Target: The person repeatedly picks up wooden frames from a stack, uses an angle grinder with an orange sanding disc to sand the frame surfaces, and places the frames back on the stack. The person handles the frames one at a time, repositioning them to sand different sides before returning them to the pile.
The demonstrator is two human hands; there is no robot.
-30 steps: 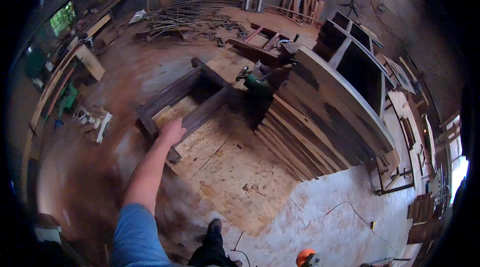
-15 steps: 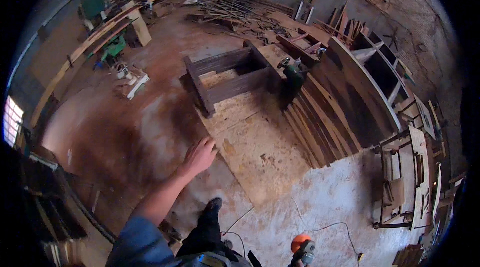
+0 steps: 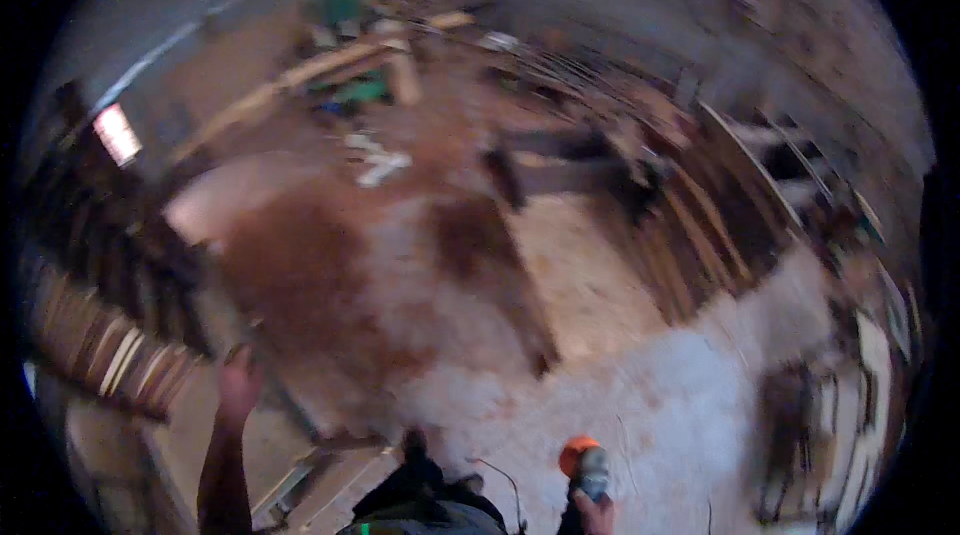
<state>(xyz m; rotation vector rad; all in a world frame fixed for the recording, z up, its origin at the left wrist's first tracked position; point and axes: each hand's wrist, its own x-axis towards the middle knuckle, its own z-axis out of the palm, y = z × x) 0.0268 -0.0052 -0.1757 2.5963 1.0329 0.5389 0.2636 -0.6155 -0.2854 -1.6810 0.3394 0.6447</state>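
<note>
My right hand (image 3: 596, 515) is wrapped around an angle grinder (image 3: 592, 472) with an orange disc (image 3: 577, 455), low at the front and right of my legs. A cord-like line runs near my feet. My left hand (image 3: 240, 385) is stretched out at the left, over or near a flat brownish bench top (image 3: 195, 425). Motion smears its fingers, so their pose and any contact are unclear.
A pale plywood sheet (image 3: 585, 280) lies ahead on the floor, with a dark wooden frame (image 3: 560, 170) at its far end. Stacked planks (image 3: 700, 245) stand right of it. More boards (image 3: 110, 355) line the left. A rack (image 3: 835, 425) holds pieces at right.
The view has swung left, so the plywood and frame sit farther right. My left hand has moved left, away from the plywood, toward the bench. More of the right hand and grinder shows.
</note>
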